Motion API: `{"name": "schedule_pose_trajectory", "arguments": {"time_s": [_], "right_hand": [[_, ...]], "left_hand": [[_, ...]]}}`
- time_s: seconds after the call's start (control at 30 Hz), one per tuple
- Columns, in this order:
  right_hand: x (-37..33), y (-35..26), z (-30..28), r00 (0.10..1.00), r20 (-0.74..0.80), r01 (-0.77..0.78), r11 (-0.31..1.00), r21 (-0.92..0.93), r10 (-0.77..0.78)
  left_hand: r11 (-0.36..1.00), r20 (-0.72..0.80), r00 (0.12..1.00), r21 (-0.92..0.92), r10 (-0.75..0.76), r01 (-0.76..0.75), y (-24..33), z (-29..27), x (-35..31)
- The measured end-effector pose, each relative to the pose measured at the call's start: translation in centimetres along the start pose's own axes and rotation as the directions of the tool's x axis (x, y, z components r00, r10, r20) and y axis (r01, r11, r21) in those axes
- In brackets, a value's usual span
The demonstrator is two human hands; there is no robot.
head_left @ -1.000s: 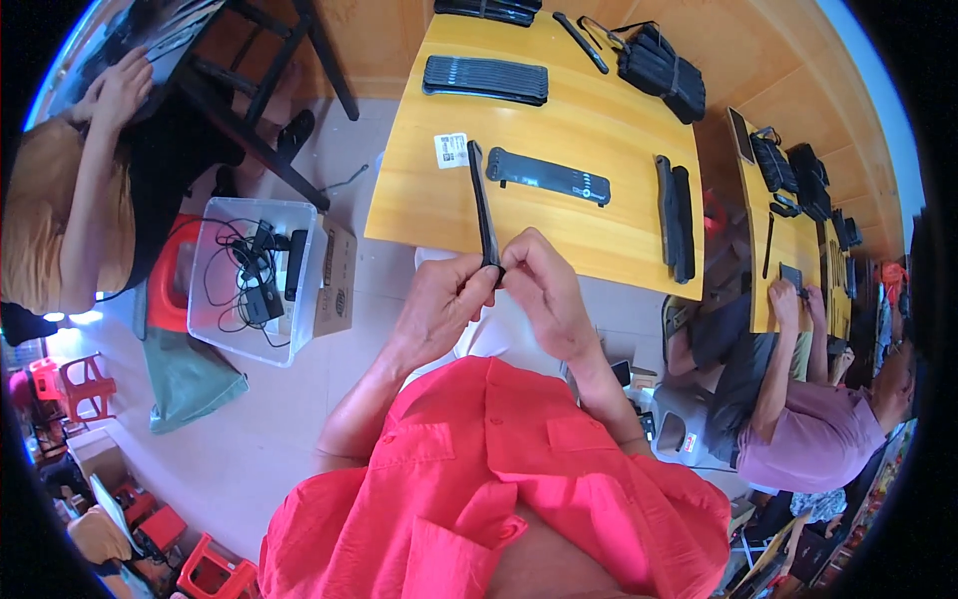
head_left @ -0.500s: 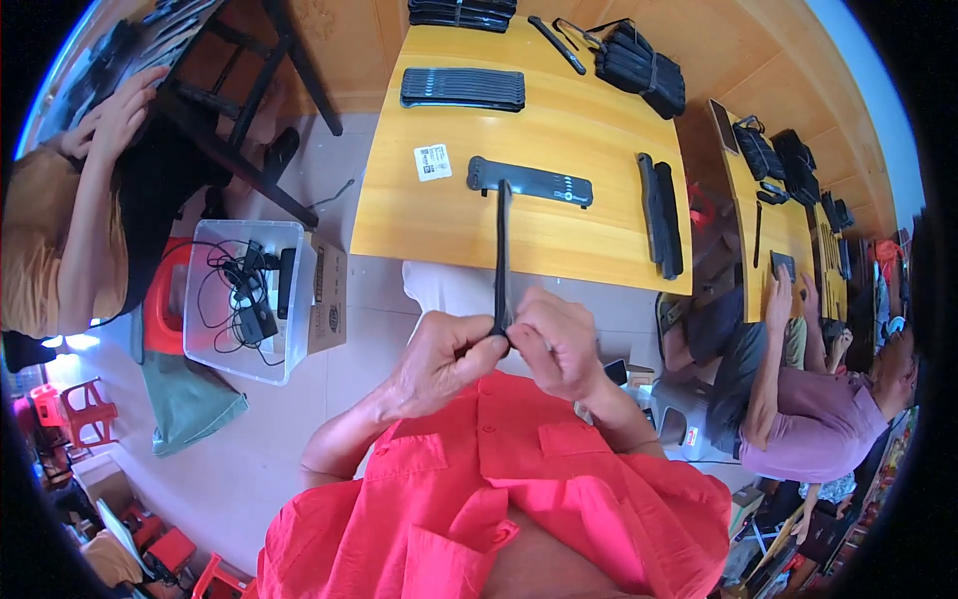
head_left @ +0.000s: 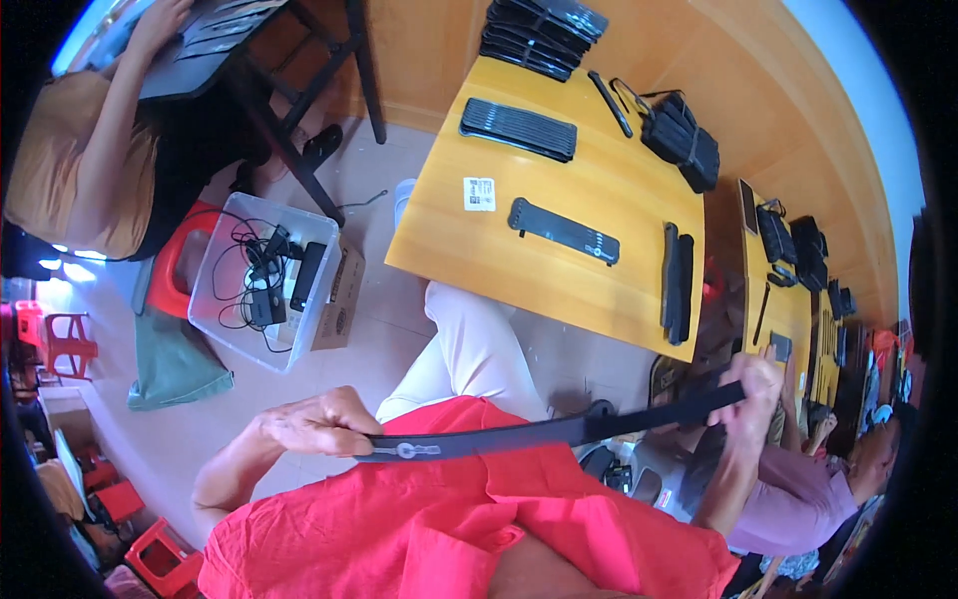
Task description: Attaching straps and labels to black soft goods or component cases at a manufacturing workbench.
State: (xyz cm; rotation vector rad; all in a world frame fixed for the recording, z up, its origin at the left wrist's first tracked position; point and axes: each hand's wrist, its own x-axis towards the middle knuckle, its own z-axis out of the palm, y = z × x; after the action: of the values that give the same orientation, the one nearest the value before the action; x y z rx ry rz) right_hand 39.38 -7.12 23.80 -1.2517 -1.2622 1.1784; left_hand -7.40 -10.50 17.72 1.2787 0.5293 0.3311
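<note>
A long black strap (head_left: 519,437) is stretched across my body in front of the red shirt, with a pale printed mark near its left end. My left hand (head_left: 324,424) is closed on that end. Higher up at the right, my right hand (head_left: 750,394) grips the other end, so the strap slopes up to the right. On the wooden table (head_left: 449,255) ahead lies a flat dark strip (head_left: 564,232) with small pale marks and short tabs. A white printed label (head_left: 479,194) is beside it. Folded black straps (head_left: 678,285) lie along the table's right edge.
A neat black stack (head_left: 519,128) and tied black bundles (head_left: 682,140) occupy the table's far part. On the floor at left stands a clear plastic bin (head_left: 205,304) of cables and adapters, near a red stool (head_left: 180,270). Other people sit at left and right.
My hands have moved from close together at the middle to wide apart, drawing the folded strap out lengthwise. The view has turned, so the table appears shifted right and tilted.
</note>
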Motion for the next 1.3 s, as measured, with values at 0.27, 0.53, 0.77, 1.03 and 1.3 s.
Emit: {"name": "schedule_pose_trajectory", "arguments": {"time_s": [0.27,0.53,0.77,1.03,1.3], "right_hand": [[3.4,1.6,-0.9,0.996,-0.047,-0.082,0.987,-0.142,0.076],[8.2,4.9,-2.5,0.94,-0.32,0.027,0.962,-0.272,-0.117],[6.5,3.5,-1.3,0.993,-0.112,0.012,0.987,-0.158,-0.03],[4.1,1.5,0.4,0.991,0.086,0.129,0.834,-0.536,-0.099],[3.2,2.8,1.5,0.988,0.123,0.143,0.832,-0.536,-0.091]], "left_hand": [[0.995,-0.134,0.988,-0.076,-0.074,0.064,-0.1,1.0,-0.2],[0.961,-0.474,0.85,0.244,0.232,-0.126,-5.4,0.1,-0.9],[0.854,-0.668,0.744,-0.384,0.005,-0.351,-3.4,-1.2,1.4],[0.979,-0.815,0.574,-0.17,-0.077,-0.11,-5.4,-3.8,8.5],[0.917,-0.773,0.519,-0.394,-0.365,0.058,-11.3,-6.8,13.6]]}}
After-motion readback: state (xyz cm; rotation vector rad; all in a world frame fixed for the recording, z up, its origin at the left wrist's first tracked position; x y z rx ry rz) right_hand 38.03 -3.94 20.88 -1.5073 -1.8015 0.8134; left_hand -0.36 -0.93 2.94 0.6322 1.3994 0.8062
